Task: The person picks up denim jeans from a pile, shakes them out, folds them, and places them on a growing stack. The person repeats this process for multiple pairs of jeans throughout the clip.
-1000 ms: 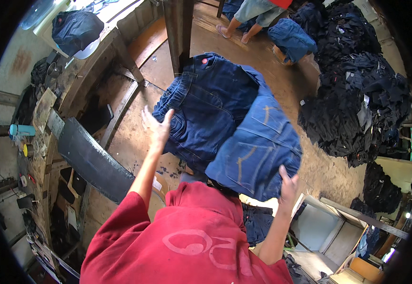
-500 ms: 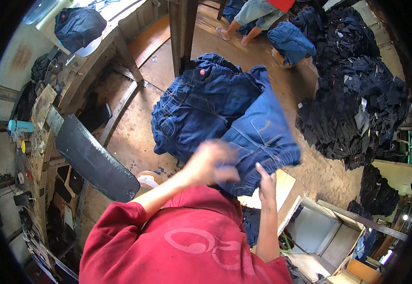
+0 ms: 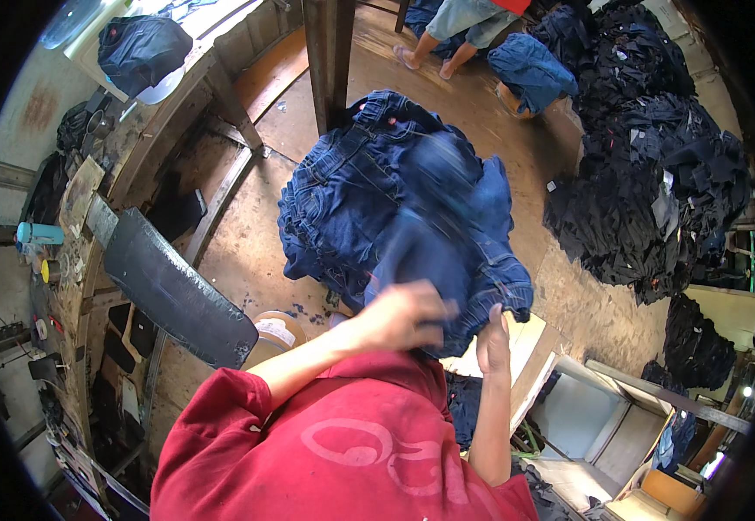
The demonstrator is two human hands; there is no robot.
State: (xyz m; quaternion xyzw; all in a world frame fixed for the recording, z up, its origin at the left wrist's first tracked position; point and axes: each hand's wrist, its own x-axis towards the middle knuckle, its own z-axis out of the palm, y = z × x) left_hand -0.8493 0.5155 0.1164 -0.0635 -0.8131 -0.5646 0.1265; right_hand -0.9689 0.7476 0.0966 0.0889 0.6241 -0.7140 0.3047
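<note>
My right hand [image 3: 493, 342] grips the elastic waistband of a pair of blue jeans [image 3: 490, 269], its thumb lying on top. My left hand [image 3: 405, 318] is at the near left edge of the same jeans, smeared by motion, so its fingers cannot be made out. The middle of the held jeans is blurred as the cloth swings. Just beyond and to the left, a heap of more blue jeans [image 3: 329, 187] with gathered waistbands lies in front of me, partly under the held pair.
A dark curved board [image 3: 178, 291] juts in from the left beside a round tub [image 3: 275, 334]. A wooden post [image 3: 328, 69] stands behind the heap. Large piles of dark garments [image 3: 629, 191] fill the right. Another person's legs [image 3: 447, 43] show at the top, near a denim bundle [image 3: 529, 74].
The held jeans have turned and swung, their back pocket no longer lying flat in view. My left hand has shifted slightly right and down; my right hand stays on the waistband.
</note>
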